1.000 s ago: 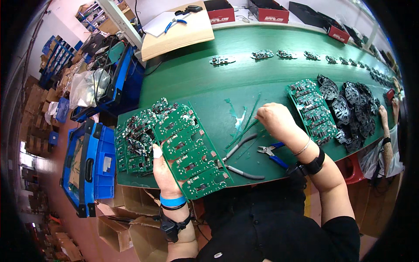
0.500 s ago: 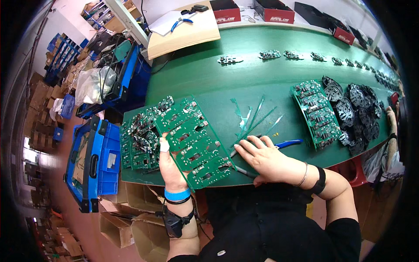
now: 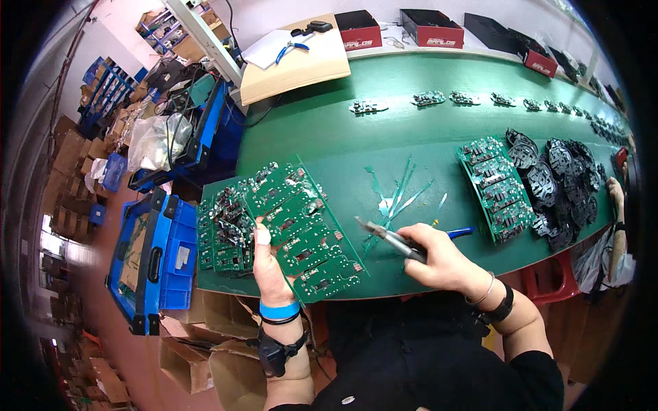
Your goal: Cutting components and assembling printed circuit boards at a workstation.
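Observation:
My left hand (image 3: 273,274), a white wrap on its thumb, grips a green circuit board panel (image 3: 310,255) by its left edge. The panel is tilted over the table's front edge, its rows of small components facing up. My right hand (image 3: 442,259) is closed round grey-handled pliers (image 3: 391,238). Their metal tip points left toward the panel's right edge, apart from it. Thin green board strips (image 3: 404,198) lie just beyond the pliers. Beside my right hand lies a tool with a blue handle (image 3: 460,233), partly hidden.
More populated boards (image 3: 223,233) lie left of the held panel. On the right are a stack of panels (image 3: 495,188) and a heap of black plastic parts (image 3: 565,178). Small boards (image 3: 428,98) line the back. Another person's arm (image 3: 617,205) is at far right; a blue crate (image 3: 179,253) stands left.
My right hand has lifted the grey-handled pliers off the table, and their tip now points at the panel. My left hand still holds the panel, nearly in place. The view has shifted slightly.

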`<state>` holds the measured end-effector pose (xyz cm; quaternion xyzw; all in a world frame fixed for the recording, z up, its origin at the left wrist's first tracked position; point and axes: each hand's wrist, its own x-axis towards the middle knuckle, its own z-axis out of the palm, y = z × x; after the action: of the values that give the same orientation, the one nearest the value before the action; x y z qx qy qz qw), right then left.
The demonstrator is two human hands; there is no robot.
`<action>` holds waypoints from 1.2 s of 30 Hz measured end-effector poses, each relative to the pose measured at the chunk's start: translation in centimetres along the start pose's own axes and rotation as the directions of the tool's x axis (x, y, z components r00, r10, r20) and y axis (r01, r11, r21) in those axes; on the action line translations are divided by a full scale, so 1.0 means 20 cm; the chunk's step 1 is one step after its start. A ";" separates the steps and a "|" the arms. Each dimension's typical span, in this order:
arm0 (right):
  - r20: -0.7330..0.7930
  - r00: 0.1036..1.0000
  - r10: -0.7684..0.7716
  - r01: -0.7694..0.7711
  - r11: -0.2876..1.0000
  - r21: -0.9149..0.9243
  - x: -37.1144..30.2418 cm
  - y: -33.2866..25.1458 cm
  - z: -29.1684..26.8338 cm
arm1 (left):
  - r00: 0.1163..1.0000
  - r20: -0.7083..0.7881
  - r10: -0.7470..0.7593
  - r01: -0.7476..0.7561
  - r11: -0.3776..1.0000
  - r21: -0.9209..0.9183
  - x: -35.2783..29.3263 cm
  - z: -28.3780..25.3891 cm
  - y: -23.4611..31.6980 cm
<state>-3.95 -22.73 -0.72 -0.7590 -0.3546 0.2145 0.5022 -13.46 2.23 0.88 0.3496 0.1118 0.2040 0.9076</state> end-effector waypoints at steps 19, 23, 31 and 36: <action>0.222 0.970 0.095 -0.222 0.712 0.667 -0.07 0.11 -0.12 | 0.902 0.270 -0.336 0.364 0.930 -0.058 0.19 0.10 -0.25; 0.291 0.957 -0.006 -0.244 0.527 0.814 -0.06 0.11 -0.12 | 0.892 0.321 -0.317 0.394 0.895 -0.211 0.21 0.07 -0.33; 0.049 0.984 0.172 -0.173 0.849 0.499 -0.09 0.08 -0.21 | 0.979 0.121 -0.163 0.134 0.967 0.218 0.16 0.14 -0.23; -0.006 0.993 0.122 -0.103 0.867 0.487 -0.04 0.05 -0.20 | 0.992 0.066 -0.110 0.081 0.938 0.338 0.16 0.11 -0.26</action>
<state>-1.42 -26.04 -0.04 -0.6319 -0.2352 0.3115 0.6696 -8.27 -1.08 -1.24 0.5009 0.1234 0.1228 0.8478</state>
